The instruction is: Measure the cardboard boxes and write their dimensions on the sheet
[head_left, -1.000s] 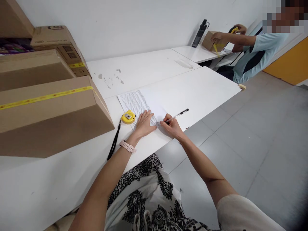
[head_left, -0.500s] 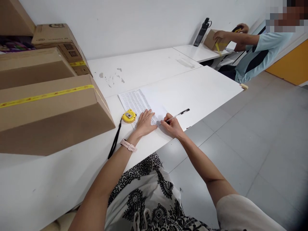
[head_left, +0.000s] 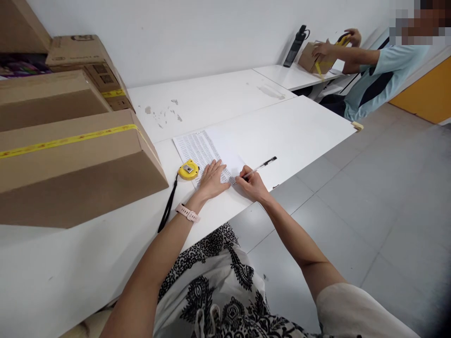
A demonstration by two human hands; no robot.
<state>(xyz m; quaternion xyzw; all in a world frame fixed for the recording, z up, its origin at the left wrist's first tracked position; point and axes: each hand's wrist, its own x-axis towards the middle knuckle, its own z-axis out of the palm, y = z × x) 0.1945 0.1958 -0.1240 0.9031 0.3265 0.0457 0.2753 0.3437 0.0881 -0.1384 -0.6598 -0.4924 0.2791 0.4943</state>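
Observation:
A printed sheet of paper [head_left: 197,148] with columns of small text lies on the white table [head_left: 282,126]. My left hand [head_left: 212,180] rests flat on its lower part, fingers spread. In my right hand [head_left: 252,184] is a pen [head_left: 265,163], gripped between closed fingers and slanting up to the right; its tip, at the lower right of the sheet, is hidden by the fingers. Just left of my left hand sits a yellow tape measure [head_left: 188,169], its black wrist strap [head_left: 168,206] trailing toward the table's front edge.
Taped cardboard boxes, the nearest a long carton [head_left: 81,164], crowd the table's left side. At the far right a co-worker [head_left: 380,84] handles a small box [head_left: 313,58] beside a dark bottle [head_left: 295,47]. The tiled floor [head_left: 352,188] lies beyond the table edge.
The pen's upper end has shifted very slightly; my left hand and the paper stay put. Over at the far table, the co-worker's hands have moved around the small box.

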